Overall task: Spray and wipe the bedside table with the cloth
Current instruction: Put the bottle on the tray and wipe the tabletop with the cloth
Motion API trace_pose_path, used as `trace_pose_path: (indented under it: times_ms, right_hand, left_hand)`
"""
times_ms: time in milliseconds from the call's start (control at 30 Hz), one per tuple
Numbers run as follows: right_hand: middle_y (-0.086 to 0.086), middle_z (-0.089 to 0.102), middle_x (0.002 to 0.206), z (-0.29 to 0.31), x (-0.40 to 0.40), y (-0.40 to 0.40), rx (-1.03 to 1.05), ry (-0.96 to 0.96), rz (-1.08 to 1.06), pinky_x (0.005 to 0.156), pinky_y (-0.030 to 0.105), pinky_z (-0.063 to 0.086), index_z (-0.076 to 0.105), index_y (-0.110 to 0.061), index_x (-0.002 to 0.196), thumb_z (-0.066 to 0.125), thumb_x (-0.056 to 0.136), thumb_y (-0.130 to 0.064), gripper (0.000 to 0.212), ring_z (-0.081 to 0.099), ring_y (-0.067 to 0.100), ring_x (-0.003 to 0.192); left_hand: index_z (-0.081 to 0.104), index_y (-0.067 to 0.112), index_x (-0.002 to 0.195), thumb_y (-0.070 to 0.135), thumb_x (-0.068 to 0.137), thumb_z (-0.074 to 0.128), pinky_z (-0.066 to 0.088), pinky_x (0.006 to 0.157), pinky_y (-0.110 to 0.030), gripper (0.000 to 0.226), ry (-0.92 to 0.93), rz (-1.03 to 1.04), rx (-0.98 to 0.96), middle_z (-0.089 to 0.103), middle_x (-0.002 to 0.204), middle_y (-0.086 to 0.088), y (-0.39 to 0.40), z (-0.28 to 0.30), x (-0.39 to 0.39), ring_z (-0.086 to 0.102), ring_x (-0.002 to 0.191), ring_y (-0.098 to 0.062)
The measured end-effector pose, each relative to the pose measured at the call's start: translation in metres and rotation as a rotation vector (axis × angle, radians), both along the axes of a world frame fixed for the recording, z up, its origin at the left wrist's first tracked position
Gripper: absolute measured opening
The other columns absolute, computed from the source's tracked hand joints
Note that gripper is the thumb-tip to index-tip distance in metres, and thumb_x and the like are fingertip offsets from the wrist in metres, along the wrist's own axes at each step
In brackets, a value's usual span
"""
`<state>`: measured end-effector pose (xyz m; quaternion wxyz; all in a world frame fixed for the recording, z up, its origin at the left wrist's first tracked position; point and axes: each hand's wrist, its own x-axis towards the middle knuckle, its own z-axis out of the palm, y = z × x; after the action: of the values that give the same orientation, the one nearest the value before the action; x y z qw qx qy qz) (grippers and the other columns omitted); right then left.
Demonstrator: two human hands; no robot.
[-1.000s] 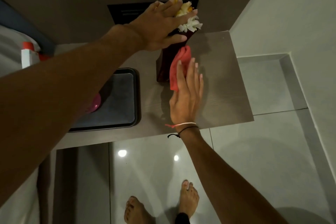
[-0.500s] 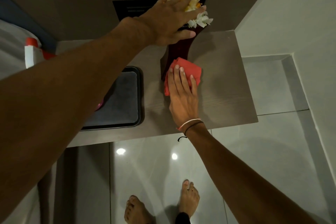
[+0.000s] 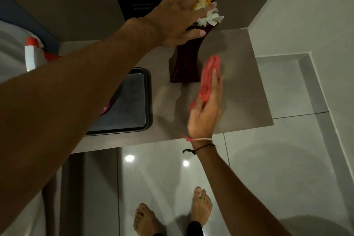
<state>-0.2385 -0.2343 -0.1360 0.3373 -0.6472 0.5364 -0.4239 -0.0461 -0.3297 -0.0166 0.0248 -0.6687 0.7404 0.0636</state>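
Observation:
The grey-brown bedside table (image 3: 241, 90) fills the middle of the view. My right hand (image 3: 205, 115) holds a red cloth (image 3: 209, 72) against the tabletop, just right of the foot of a dark red vase (image 3: 185, 63). The cloth is bunched and blurred by motion. My left hand (image 3: 178, 23) reaches across and grips the top of the vase, partly covering its white and yellow flowers (image 3: 210, 17). A white spray bottle with a red head (image 3: 31, 54) stands at the far left, untouched.
A black tray (image 3: 132, 99) lies on the left half of the table, with something pink (image 3: 106, 109) half hidden under my left arm. A white wall (image 3: 306, 5) borders the table's right side. Glossy floor tiles (image 3: 268, 159) and my bare feet (image 3: 202, 205) show below.
My right hand has swept the cloth from in front of the vase to its right side, and the cloth went from flat to bunched. My left hand stays on the vase.

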Motion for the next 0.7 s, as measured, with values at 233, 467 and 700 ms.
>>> trace_pose_path:
  times_ms: [233, 467, 700]
  right_hand:
    - [0.022, 0.014, 0.167, -0.016, 0.030, -0.019, -0.211, 0.793, 0.416, 0.125, 0.059, 0.015, 0.022, -0.021, 0.159, 0.027, 0.086, -0.016, 0.074, 0.011, 0.038, 0.156]
    - [0.015, 0.010, 0.169, -0.042, -0.001, -0.006, -0.122, 0.967, 0.650, 0.126, 0.058, 0.011, 0.004, -0.012, 0.161, 0.056, 0.091, -0.017, 0.086, 0.009, 0.032, 0.157]
    - [0.017, 0.056, 0.145, -0.010, -0.009, 0.000, 0.110, 0.139, 0.108, 0.106, 0.013, 0.045, 0.031, -0.010, 0.155, 0.052, 0.093, -0.005, 0.066, 0.058, 0.023, 0.126]
  left_hand:
    - [0.007, 0.026, 0.164, 0.048, 0.106, 0.037, 0.012, 0.128, -0.058, 0.069, 0.024, 0.015, -0.005, 0.008, 0.171, -0.023, 0.001, -0.001, 0.000, 0.009, 0.159, -0.039]
    - [0.005, 0.029, 0.164, 0.051, 0.105, 0.037, 0.011, 0.128, -0.062, 0.070, 0.023, 0.016, 0.019, 0.005, 0.171, -0.023, 0.000, -0.002, -0.001, 0.005, 0.160, -0.041]
    - [0.007, 0.029, 0.164, 0.050, 0.105, 0.039, 0.011, 0.127, -0.060, 0.070, 0.042, 0.023, 0.021, 0.006, 0.171, -0.023, 0.000, 0.001, -0.001, 0.006, 0.160, -0.040]
